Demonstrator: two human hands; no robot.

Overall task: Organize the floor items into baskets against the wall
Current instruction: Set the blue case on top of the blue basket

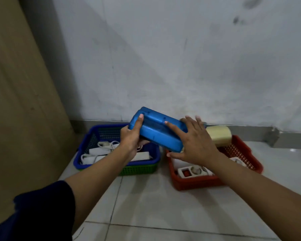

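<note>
Both forearms extend to a blue case (156, 131) above the blue basket (87, 146), left hand (131, 138) gripping one end, right hand (193, 141) splayed flat against it; weak contact risks slippage.

A bright blue box (156, 131), a dark blue basket (87, 153) (nested in a green one (139, 169)), a red basket (195, 183), pale grey-white tiles (160, 206).
</note>
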